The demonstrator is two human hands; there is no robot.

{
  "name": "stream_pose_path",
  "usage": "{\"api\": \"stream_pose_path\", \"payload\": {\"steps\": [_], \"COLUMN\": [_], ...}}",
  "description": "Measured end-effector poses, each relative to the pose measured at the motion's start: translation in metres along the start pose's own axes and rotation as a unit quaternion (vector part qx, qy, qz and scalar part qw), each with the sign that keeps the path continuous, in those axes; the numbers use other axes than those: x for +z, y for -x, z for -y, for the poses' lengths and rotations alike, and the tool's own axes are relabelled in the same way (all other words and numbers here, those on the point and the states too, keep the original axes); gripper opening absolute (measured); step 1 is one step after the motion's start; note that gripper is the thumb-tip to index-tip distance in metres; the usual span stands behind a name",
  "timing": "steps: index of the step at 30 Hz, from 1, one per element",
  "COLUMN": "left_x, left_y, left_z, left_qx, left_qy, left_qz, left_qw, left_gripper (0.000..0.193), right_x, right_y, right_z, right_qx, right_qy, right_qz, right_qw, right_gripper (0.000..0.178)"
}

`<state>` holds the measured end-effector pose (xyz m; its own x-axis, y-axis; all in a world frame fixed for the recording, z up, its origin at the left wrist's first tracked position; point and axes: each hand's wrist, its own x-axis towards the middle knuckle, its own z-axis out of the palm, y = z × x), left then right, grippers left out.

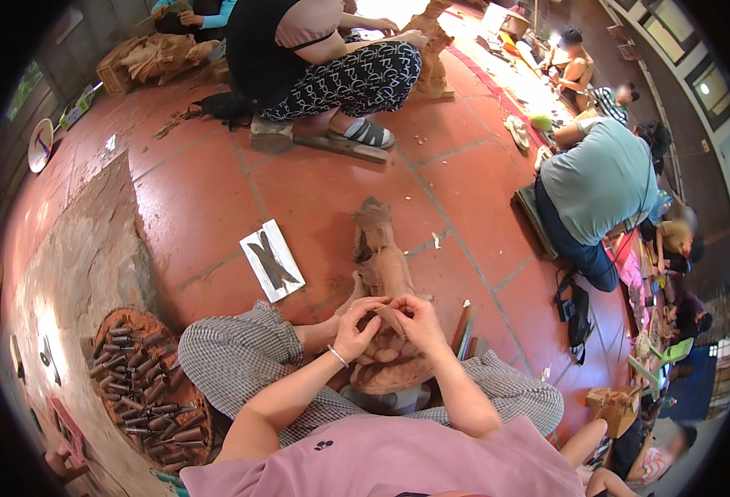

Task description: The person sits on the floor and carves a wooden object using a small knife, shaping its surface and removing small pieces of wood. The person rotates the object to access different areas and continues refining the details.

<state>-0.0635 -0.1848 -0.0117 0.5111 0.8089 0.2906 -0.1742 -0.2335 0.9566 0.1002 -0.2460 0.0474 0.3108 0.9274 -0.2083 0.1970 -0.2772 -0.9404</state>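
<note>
In the head view, the left hand (355, 331) and right hand (422, 325), fingers curled, pinch a thin brown piece (393, 320) above the carving (383, 267), which is between the person's legs (234, 354). Beyond, left, blades (274, 265) lie on white paper (260, 268).

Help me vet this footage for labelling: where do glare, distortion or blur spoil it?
Head view: strong light whitens the tile floor toward the upper right, and glare streaks the grey slab at left; head view: fisheye distortion tilts the windows at upper right inside a black rim; head view: background heads look smeared, while the left hand and right hand read clearly.
</note>
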Motion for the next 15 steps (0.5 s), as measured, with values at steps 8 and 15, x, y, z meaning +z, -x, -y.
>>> {"api": "stream_pose_path", "payload": {"steps": [8,15], "left_x": [-0.008,-0.01], "left_y": [0.0,0.002], "left_z": [-0.003,-0.007], "left_qx": [-0.041,-0.127], "left_qy": [0.024,0.077], "left_qz": [0.033,0.062], "left_qw": [0.998,0.987], "left_gripper": [0.011,0.015], "right_x": [-0.013,-0.014], "right_y": [0.013,0.014], "right_z": [0.011,0.014], "right_qx": [0.057,0.074], "right_qy": [-0.094,-0.125], "right_qz": [0.065,0.08], "right_qw": [0.992,0.986], "right_gripper": [0.014,0.02]}}
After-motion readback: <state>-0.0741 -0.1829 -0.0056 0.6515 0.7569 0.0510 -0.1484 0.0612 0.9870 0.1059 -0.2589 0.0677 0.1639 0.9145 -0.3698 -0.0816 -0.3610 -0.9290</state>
